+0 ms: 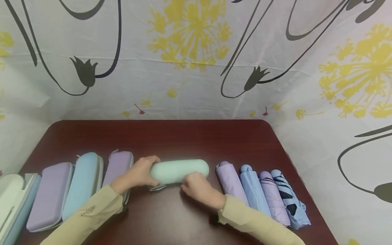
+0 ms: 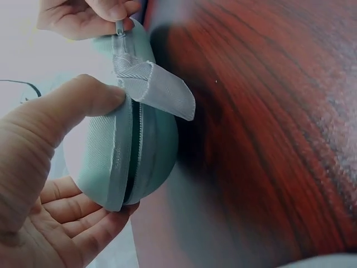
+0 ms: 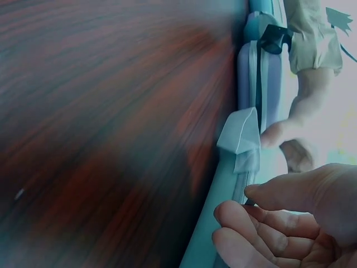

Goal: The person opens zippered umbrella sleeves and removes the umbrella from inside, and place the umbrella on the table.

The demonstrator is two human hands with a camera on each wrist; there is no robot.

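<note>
A mint-green zip case [image 1: 179,170] lies lengthwise across the middle of the table. My left hand [image 1: 141,173] grips its left end, with the thumb on the near side by the seam. In the left wrist view the zipper [image 2: 135,151] is parted at that end, leaving a narrow dark gap. A pale fabric tab [image 2: 162,92] sticks out beside the thumb. Between thumb and index finger, my right hand [image 3: 284,218] pinches the small metal zipper pull [image 2: 120,28] on the near side. Inside the case nothing can be made out.
On the left stand several zip cases: a purple one [image 1: 50,195], a blue one [image 1: 82,185], another purple one [image 1: 117,166] and a pale green one [image 1: 9,204]. Several folded umbrellas, including a lilac one [image 1: 231,180] and a blue one [image 1: 254,190], lie right on the brown table [image 1: 171,139].
</note>
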